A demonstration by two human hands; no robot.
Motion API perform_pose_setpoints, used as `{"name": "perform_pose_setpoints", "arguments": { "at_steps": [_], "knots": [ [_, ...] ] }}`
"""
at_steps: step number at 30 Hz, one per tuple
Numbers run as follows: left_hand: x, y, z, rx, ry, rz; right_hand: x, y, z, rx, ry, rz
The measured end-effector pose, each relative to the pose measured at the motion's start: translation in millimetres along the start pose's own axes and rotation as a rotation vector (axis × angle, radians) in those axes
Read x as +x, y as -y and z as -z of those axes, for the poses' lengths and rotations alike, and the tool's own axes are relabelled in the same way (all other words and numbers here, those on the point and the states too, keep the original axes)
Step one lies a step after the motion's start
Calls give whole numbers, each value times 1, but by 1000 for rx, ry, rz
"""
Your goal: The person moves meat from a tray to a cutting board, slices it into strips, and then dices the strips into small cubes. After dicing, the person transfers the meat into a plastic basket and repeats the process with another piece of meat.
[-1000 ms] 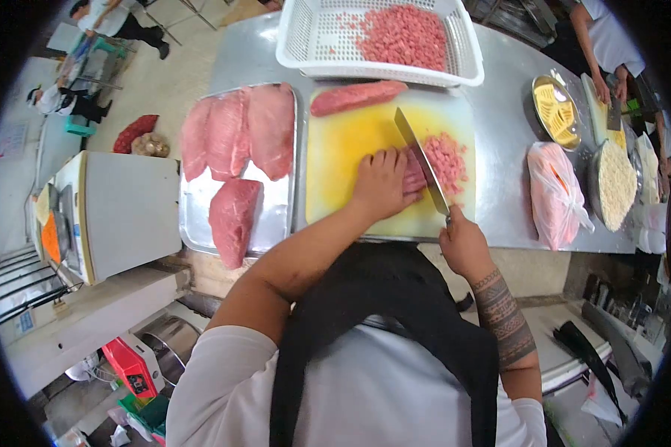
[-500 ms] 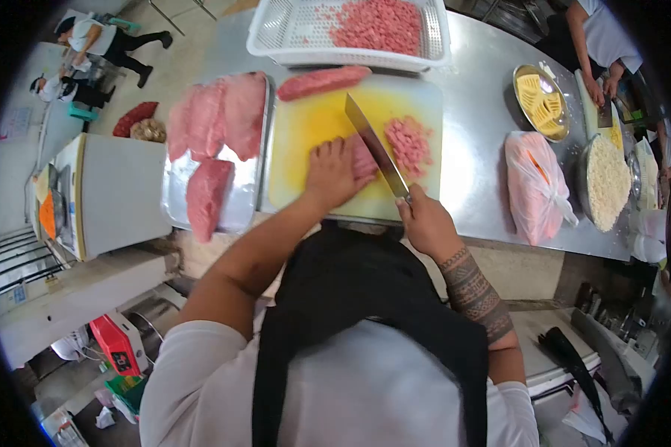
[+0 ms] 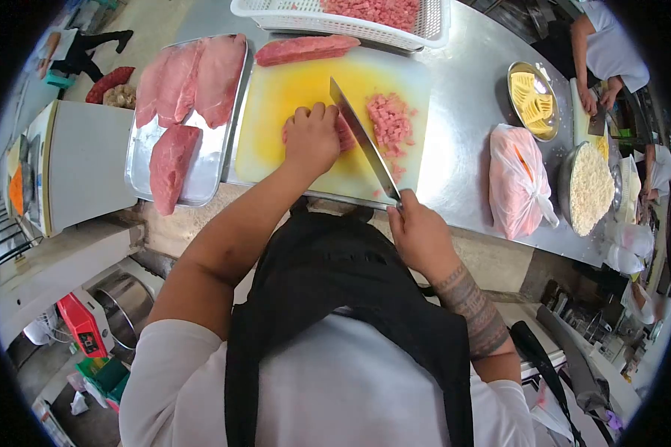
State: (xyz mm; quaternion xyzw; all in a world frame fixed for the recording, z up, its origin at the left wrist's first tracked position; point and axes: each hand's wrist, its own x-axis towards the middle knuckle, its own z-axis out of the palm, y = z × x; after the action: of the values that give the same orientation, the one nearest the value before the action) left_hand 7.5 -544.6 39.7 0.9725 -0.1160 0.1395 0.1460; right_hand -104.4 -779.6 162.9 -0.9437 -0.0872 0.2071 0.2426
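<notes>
My left hand (image 3: 313, 139) presses a piece of raw meat (image 3: 345, 134) onto the yellow-stained cutting board (image 3: 265, 153), its fingers curled over the meat and hiding most of it. In my right hand (image 3: 423, 232) is the handle of a kitchen knife (image 3: 367, 145). The long blade slants up and left, close beside the right end of the held meat. Diced meat (image 3: 390, 125) lies in a loose heap to the right of the blade, with a few bits nearer the front edge. Along the board's far edge rests an uncut meat strip (image 3: 307, 50).
Large meat slabs lie on a metal tray (image 3: 215, 167) at left. A white perforated basket (image 3: 291, 16) behind the board holds more diced meat. To the right are a tied plastic bag (image 3: 518, 182), yellow slices in a bowl (image 3: 533, 100) and a bowl of whitish bits (image 3: 593, 190). A co-worker (image 3: 611, 45) cuts nearby.
The whole view has shifted, so the board and trays sit further left and higher. My left hand's fingers are more curled over the meat. The knife stays beside the meat's right end.
</notes>
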Motion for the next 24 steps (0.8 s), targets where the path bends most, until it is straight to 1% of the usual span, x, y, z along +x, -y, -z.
{"name": "perform_pose_setpoints", "arguments": {
  "at_steps": [1,3,4,6,8,11,15,17,19,20,23,24],
  "knots": [
    [1,1,2,5,-19,-13,-4,6,6,-1,29,-17],
    [2,0,8,32,59,7,-8,18,13,0,82,-55],
    [4,-1,9,45,95,16,-2,21,11,-1,78,-67],
    [4,0,7,28,81,21,20,30,5,-4,74,-94],
    [4,1,5,17,70,15,57,26,-22,-27,-23,7],
    [4,4,4,9,51,11,102,29,-35,-48,-62,36],
    [-1,4,-4,-16,52,34,92,35,-20,-40,-35,-45],
    [4,6,0,-31,48,35,68,41,-7,-45,-17,-43],
    [3,5,4,-60,45,27,31,51,13,-38,62,-97],
    [4,6,3,-51,50,32,24,54,18,-36,99,-119],
    [3,5,2,-32,58,41,32,45,2,-13,36,-116],
    [4,4,4,-29,49,39,46,42,-10,-20,26,-99]
  ]
}}
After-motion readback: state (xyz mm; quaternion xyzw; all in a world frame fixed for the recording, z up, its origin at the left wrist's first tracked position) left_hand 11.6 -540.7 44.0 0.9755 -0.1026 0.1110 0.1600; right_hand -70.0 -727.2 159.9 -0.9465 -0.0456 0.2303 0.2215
